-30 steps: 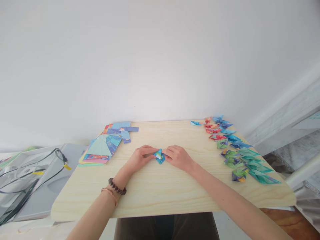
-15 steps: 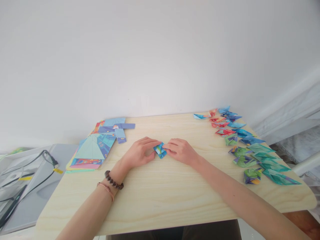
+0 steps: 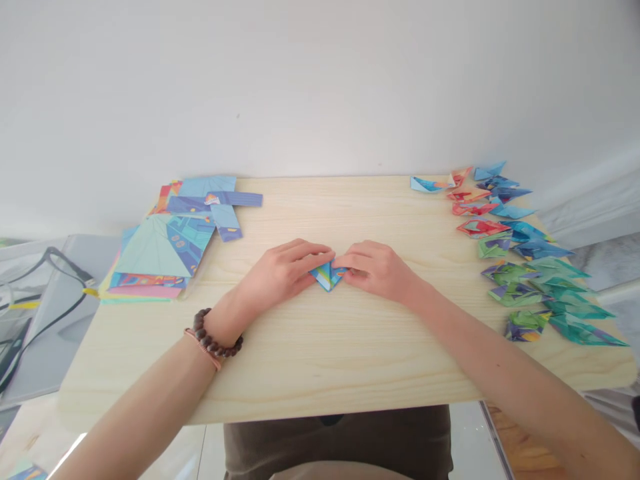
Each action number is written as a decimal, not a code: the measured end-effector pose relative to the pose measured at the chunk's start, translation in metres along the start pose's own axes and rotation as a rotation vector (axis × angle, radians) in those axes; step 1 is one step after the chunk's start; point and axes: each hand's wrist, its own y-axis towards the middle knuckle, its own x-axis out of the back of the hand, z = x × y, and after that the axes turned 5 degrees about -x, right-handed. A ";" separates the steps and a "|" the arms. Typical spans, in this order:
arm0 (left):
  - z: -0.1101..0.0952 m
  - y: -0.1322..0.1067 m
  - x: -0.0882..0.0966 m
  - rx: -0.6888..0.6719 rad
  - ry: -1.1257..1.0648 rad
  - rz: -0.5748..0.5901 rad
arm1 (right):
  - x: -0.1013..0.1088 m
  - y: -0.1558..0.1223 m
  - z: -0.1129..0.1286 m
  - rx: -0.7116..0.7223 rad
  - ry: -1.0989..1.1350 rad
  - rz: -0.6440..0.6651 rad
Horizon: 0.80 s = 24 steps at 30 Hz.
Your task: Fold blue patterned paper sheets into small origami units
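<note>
A small piece of folded origami paper [image 3: 327, 276], blue with a green and yellow stripe, lies at the middle of the table with one corner pointing towards me. My left hand [image 3: 286, 272] grips its left side, fingers over the top edge. On the other side my right hand [image 3: 374, 269] pinches the paper's right edge between thumb and fingers. The two hands' fingertips nearly meet above the paper and hide its upper part. A dark bead bracelet [image 3: 213, 341] and a thin copper-coloured one circle my left wrist.
At the left of the wooden table [image 3: 320, 360] lies a stack of coloured paper [image 3: 160, 250], with folded blue strips [image 3: 225, 212] above it. Several folded paper boats [image 3: 525, 250] stand in rows along the right. Cables [image 3: 60, 293] lie on a grey surface beyond the left edge.
My view has tipped downward, so the table sits higher in the picture. The paper now shows a triangular lower part instead of a diamond, with both hands still on it.
</note>
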 end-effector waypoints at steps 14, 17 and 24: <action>0.007 -0.005 0.015 0.013 0.007 0.226 | 0.008 -0.005 -0.001 0.074 -0.106 0.047; 0.006 -0.003 0.014 0.040 -0.029 0.203 | 0.006 -0.005 0.000 0.049 -0.106 0.044; 0.009 -0.004 0.009 0.084 -0.039 0.136 | 0.003 -0.004 0.002 0.059 -0.131 0.021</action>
